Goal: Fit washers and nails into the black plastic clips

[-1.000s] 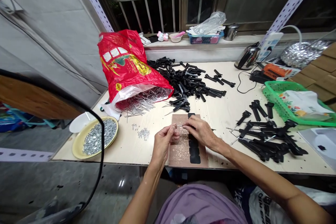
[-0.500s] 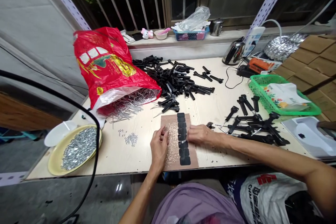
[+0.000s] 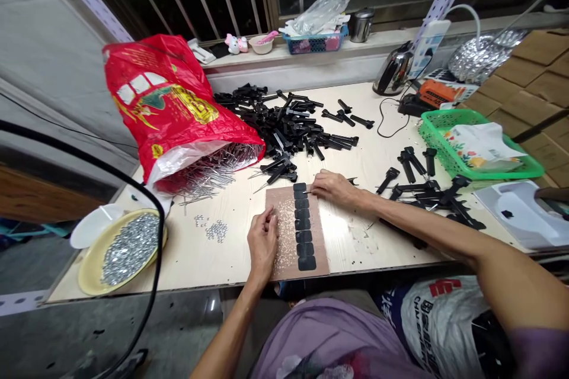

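Observation:
My left hand [image 3: 263,240] rests at the left edge of a thin brown board [image 3: 322,254], its thumb and fingers drawn together. Whatever may be between them is too small to see. A column of black rounded pads [image 3: 304,235] runs down the board, and tiny pale pieces [image 3: 284,231] are scattered left of them. Near the top of this column, my right hand [image 3: 332,189] is closed around a thin tool whose metal tip [image 3: 309,192] reaches the pads. The hand covers most of the tool, so its kind is unclear.
A red bag [image 3: 173,100] spills thin metal rods [image 3: 208,174]. Black plastic parts [image 3: 284,124] lie heaped behind the board, more [image 3: 427,192] at right. A yellow bowl [image 3: 162,243] holds shiny small pieces; a few clear bits [image 3: 217,231] lie nearby. A green basket [image 3: 484,174] stands right.
My right hand has moved away from me, up the column of pads from its middle to near its top. My left hand has stayed at the board's left edge. The view has shifted slightly.

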`<state>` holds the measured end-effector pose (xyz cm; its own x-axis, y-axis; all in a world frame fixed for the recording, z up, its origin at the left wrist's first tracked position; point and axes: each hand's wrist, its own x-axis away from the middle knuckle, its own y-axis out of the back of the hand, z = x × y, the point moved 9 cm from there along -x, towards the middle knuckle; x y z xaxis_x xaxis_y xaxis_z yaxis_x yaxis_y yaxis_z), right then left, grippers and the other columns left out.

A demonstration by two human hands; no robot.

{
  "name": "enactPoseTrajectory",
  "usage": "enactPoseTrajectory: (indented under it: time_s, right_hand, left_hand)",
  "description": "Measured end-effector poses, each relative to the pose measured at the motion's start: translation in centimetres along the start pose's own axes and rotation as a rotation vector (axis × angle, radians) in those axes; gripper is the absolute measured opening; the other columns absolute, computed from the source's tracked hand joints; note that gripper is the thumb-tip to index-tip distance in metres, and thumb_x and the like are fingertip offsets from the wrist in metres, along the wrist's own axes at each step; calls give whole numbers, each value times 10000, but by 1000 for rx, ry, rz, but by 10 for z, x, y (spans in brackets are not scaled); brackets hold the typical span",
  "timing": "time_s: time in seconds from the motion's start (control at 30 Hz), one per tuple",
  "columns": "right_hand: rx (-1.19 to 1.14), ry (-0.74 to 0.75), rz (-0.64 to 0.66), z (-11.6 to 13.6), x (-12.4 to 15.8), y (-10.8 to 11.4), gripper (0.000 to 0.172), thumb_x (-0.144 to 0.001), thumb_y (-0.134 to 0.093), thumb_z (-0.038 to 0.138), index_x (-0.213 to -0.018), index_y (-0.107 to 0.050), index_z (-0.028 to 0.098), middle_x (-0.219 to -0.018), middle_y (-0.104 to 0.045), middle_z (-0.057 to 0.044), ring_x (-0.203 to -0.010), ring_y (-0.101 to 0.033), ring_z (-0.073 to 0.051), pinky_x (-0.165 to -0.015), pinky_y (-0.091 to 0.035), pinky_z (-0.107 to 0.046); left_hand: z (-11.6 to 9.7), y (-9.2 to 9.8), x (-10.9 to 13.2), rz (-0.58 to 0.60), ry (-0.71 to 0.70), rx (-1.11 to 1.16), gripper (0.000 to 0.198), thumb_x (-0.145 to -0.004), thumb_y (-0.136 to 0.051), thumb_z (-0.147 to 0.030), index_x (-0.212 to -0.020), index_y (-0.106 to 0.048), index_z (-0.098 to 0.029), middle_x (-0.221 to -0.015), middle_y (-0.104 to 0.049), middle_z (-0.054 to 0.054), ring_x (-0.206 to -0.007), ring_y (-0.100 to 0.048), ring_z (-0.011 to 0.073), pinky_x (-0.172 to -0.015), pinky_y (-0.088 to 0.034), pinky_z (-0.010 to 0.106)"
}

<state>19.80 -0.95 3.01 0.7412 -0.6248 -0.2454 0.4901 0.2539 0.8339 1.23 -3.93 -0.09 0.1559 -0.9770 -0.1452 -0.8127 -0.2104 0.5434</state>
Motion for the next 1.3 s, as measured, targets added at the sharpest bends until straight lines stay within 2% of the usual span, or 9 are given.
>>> enactPoseTrajectory:
  time_s: [0.13,0.27,0.37,0.53,0.67,0.93,1.07,1.2,1.3]
  right_hand:
    - [-87,176,145,19,9,-15,318,-974,-353,269,-895,-650,186,-806,-614,-8,-767,-532,-114,-639,-492,-247]
    - [-42,-2,-38,-6,8,-8,330,-973,-364,296,-883,-636,133,-840,-604,-41,-792,-536,-127,-674,-498,-278]
    - [-42,47,-3,-9,6,-12,299,-971,-385,286,-893,-629,131,-852,-602,-47,-786,-531,-127,-691,-493,-284]
    - [-14,107,-10,18,11,-14,257,-968,-392,246,-909,-620,142,-838,-598,-51,-789,-519,-139,-694,-482,-277]
    - [-33,293,138,57,21,-28,289,-972,-345,202,-924,-627,169,-872,-616,-54,-847,-519,-146,-718,-475,-269]
    - [123,-111,232,-31,41,54,309,-890,-517,462,-771,-684,231,-775,-647,-40,-702,-576,-160,-599,-420,-287]
    - [228,-57,8,-21,-18,73,297,-913,-485,443,-851,-693,239,-842,-665,-38,-764,-566,-177,-657,-405,-308]
    - [347,89,-50,-1,-107,11,233,-939,-463,271,-892,-685,221,-882,-669,-47,-842,-502,-191,-715,-364,-309]
    - [412,163,14,-5,-151,-40,187,-915,-507,242,-837,-676,230,-824,-657,-42,-854,-469,-199,-719,-319,-311]
  left_hand:
    - [0,0,0,1,11,33,367,-886,-481,-380,-1176,-606,-192,-972,-618,75,-789,-597,172,-715,-475,291]
    - [-2,0,0,-1,0,10,362,-891,-472,-374,-1179,-604,-198,-985,-616,74,-791,-594,170,-723,-474,292]
    - [-3,0,0,0,-5,-3,359,-894,-466,-371,-1174,-605,-193,-984,-617,75,-779,-593,167,-722,-474,292]
    - [0,0,0,-15,8,28,363,-881,-487,-376,-1168,-611,-189,-975,-620,77,-734,-591,157,-673,-476,277]
    - [0,0,1,-19,6,34,367,-884,-482,-376,-1175,-607,-190,-954,-614,72,-729,-586,156,-676,-473,279]
    - [7,1,3,-25,29,114,365,-889,-479,-377,-1179,-598,-189,-927,-598,59,-687,-575,137,-671,-468,272]
    - [3,0,7,-37,49,189,345,-892,-480,-376,-1146,-615,-186,-885,-585,50,-632,-558,123,-627,-468,264]
    - [-1,21,18,-71,-5,181,303,-905,-461,-345,-1114,-632,-208,-947,-595,67,-675,-578,136,-653,-480,275]
    - [15,70,22,-212,-45,20,277,-903,-467,-319,-1090,-644,-218,-980,-605,81,-808,-600,177,-758,-482,309]
